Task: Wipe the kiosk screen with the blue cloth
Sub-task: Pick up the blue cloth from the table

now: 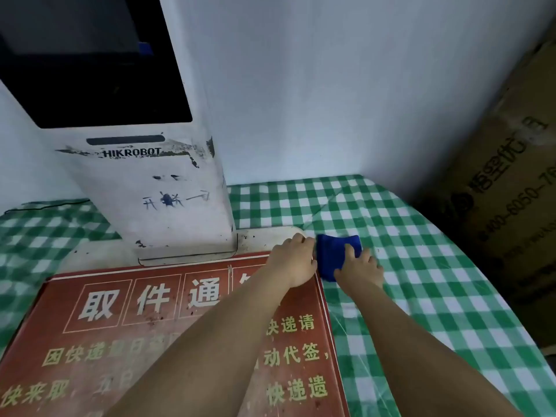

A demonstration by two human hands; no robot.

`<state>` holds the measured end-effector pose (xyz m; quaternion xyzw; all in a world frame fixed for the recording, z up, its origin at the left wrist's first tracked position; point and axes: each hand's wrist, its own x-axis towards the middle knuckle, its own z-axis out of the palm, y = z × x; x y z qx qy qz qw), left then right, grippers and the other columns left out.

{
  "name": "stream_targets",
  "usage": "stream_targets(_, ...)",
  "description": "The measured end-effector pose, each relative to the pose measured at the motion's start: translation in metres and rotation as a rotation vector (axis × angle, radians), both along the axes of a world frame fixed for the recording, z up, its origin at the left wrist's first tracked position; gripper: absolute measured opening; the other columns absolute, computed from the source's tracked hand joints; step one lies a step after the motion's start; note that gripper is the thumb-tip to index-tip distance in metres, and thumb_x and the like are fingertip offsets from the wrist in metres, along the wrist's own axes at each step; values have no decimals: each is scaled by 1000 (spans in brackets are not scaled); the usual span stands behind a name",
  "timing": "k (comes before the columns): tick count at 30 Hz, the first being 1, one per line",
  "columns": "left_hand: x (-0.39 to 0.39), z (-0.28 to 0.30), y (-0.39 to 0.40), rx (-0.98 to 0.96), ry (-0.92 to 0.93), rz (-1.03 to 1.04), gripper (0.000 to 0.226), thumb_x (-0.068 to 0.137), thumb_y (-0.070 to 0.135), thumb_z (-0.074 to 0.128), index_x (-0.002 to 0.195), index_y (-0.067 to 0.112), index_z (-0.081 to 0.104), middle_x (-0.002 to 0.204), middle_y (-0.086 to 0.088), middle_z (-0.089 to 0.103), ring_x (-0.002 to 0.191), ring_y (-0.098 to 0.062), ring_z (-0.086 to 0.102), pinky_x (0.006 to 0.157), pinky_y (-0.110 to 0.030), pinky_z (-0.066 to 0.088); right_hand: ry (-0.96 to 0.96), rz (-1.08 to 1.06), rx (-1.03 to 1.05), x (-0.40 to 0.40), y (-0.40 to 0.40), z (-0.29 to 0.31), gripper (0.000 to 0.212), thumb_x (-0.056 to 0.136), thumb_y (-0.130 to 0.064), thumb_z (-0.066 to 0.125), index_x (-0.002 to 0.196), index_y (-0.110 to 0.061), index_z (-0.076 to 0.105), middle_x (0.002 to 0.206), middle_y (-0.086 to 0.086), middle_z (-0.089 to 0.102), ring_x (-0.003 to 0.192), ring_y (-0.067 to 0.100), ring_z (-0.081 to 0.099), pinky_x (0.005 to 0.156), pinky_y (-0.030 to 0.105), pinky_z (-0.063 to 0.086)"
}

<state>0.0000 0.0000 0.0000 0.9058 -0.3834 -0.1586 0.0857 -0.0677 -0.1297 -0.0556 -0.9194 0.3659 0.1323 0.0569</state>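
A white kiosk stands on the table at upper left, its dark screen tilted and switched off. The blue cloth lies folded on the green checked tablecloth, just right of the kiosk's base. My left hand touches the cloth's left edge with curled fingers. Pressing on the cloth's right side is my right hand, with fingers over its top. Both hands sit well below the screen.
A red sign with Chinese lettering lies flat in front of the kiosk. The green-and-white checked tablecloth covers the table. Cardboard boxes stand at the right. A pale wall is behind.
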Motion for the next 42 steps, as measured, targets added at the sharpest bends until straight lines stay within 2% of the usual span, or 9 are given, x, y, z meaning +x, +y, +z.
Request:
stream_targets(4,1,-5,2,23,-14,16,53,96,32,43,145,17,32,143,-11,40,125,-29,47,97,-42,43,33,-145,121,0,-4,-4,73,93,-36,48,150,-21,5,148,16,28,131,31,35,105,39,31)
stream_targets(11,7,-1,6,70,-1,14,54,96,33,42,147,18,29,146,-10,37,127,-30,45,98,-43,42,-60,-204,237,6,-7,-1,55,93,-33,49,142,-14,32,142,12,38,129,28,37,102,40,34)
stream_targets(15,8,6,10,85,-9,13,52,97,34,40,145,17,32,144,-10,38,126,-29,45,96,-42,42,-309,-235,296,10,-6,6,40,95,-19,47,135,-12,45,132,13,46,110,28,53,84,38,49)
stream_targets(20,7,22,17,59,42,44,52,96,35,42,145,17,35,147,-9,36,126,-28,46,98,-41,43,-638,-191,297,13,-1,32,19,93,-13,55,111,-10,56,116,10,56,89,25,58,67,33,46)
stream_targets(24,2,45,18,-31,295,155,43,96,28,43,135,10,46,135,-10,51,120,-26,52,94,-33,43,-665,-96,477,20,8,62,32,88,-5,56,118,-11,47,101,9,59,78,21,54,60,29,42)
stream_targets(28,0,75,27,-184,567,457,21,95,15,40,77,7,49,83,-7,49,78,-22,49,64,-26,34,-636,-3,676,25,24,109,43,86,0,54,127,-13,47,98,2,52,84,20,54,60,27,44)
stream_targets(34,-15,122,80,-417,814,836,63,96,54,27,142,13,38,112,-13,57,99,-26,61,81,-33,48,-786,134,960,12,55,194,36,87,-3,58,119,-21,56,106,6,58,86,18,57,62,20,45)
stream_targets(38,-18,142,107,-792,1119,931,78,87,68,31,115,0,60,93,-18,67,79,-29,62,73,-34,49,-836,231,1138,4,82,240,33,87,-7,62,115,-23,60,111,10,63,91,20,60,71,25,49)
stream_targets(42,-23,172,135,-1102,1298,880,64,88,66,39,88,9,68,77,-11,75,83,-29,65,87,-37,48,-845,272,1256,3,111,271,31,87,-6,61,112,-25,62,110,9,65,91,20,62,71,27,49)
